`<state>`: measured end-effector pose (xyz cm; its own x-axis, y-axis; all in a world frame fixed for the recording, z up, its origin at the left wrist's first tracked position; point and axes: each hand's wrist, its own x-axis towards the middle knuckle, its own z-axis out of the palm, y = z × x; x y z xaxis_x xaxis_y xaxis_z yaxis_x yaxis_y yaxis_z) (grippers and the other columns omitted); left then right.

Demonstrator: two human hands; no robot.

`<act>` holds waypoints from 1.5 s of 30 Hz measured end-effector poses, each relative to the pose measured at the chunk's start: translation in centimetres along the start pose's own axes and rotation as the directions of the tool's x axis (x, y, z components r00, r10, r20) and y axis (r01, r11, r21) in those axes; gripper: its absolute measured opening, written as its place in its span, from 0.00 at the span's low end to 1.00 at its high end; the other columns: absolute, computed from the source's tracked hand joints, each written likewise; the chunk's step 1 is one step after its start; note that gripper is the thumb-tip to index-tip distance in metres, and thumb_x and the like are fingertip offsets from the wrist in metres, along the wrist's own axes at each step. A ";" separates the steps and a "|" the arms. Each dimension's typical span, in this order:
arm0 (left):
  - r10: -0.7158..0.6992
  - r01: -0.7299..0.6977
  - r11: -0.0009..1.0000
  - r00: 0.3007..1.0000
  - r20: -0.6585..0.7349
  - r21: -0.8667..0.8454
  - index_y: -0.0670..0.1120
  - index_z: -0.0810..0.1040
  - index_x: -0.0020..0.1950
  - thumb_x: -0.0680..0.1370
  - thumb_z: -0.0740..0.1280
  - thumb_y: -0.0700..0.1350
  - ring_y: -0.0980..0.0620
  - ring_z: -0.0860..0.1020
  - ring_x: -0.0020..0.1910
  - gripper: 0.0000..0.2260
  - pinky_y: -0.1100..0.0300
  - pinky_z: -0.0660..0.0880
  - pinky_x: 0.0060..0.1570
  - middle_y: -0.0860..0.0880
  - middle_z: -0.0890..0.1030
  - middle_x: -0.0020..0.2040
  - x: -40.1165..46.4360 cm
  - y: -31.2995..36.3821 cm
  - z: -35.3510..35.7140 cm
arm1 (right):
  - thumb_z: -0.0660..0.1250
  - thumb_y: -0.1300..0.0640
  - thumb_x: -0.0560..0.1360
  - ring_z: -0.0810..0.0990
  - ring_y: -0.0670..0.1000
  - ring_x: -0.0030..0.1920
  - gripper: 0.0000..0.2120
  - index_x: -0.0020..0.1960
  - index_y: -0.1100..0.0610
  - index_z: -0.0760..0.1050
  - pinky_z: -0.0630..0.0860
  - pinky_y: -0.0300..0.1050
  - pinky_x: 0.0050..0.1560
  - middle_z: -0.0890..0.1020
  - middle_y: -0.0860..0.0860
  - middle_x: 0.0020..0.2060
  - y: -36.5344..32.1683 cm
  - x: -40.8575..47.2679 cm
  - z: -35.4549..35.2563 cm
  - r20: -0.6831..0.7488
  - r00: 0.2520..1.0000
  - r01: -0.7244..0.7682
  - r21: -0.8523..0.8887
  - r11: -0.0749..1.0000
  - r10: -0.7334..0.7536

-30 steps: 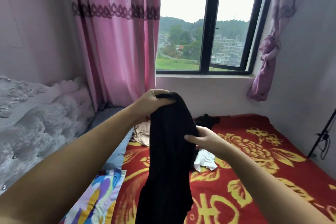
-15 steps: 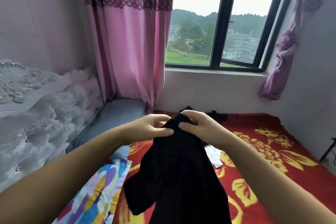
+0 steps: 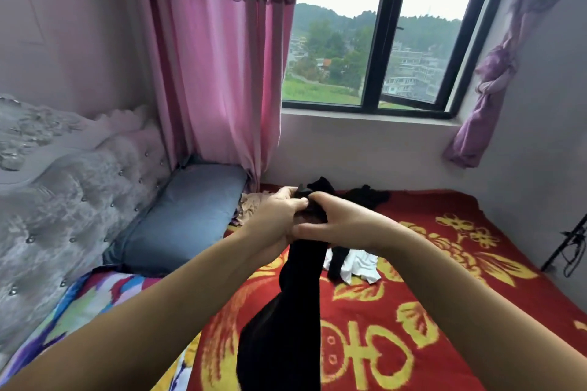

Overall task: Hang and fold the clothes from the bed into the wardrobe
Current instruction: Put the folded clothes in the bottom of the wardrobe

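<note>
A long black garment (image 3: 286,311) hangs down over the bed, bunched at its top end between both hands. My left hand (image 3: 279,216) grips the upper end from the left, and my right hand (image 3: 336,219) grips it from the right, the two hands touching. On the red and yellow blanket (image 3: 428,311) behind them lie a white garment (image 3: 359,267), more black clothing (image 3: 368,198) near the wall, and a beige piece (image 3: 249,208) by the pillow. No wardrobe is in view.
A grey-blue pillow (image 3: 181,216) leans against the tufted grey headboard (image 3: 63,187) at left. A colourful sheet (image 3: 95,298) lies beside the blanket. Pink curtain (image 3: 216,73), window (image 3: 381,41) and a knotted purple curtain (image 3: 489,89) stand behind; a black stand with cables (image 3: 568,247) is at right.
The hands have come close together and gathered the garment's top into a tight bunch. The cloth now hangs narrower. The camera view has tilted down a little.
</note>
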<state>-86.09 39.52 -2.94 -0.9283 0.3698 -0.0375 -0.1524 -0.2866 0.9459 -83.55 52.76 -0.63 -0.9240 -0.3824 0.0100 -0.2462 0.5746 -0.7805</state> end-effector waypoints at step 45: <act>-0.173 0.185 0.977 0.979 -0.107 0.109 0.41 0.76 0.43 0.82 0.59 0.43 0.53 0.79 0.24 0.11 0.64 0.75 0.24 0.46 0.81 0.30 1.0 5.2 -6.6 | 0.59 0.57 0.81 0.78 0.54 0.42 0.11 0.44 0.58 0.77 0.72 0.47 0.43 0.81 0.53 0.39 3.1 4.4 -4.8 -0.456 0.888 -0.128 -0.139 0.982 0.051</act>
<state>-90.02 32.56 -0.16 -0.9188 0.3168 -0.2353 -0.2835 -0.1151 0.9520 -89.79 56.32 -0.06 -0.9670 0.0198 0.2538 -0.1640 0.7141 -0.6806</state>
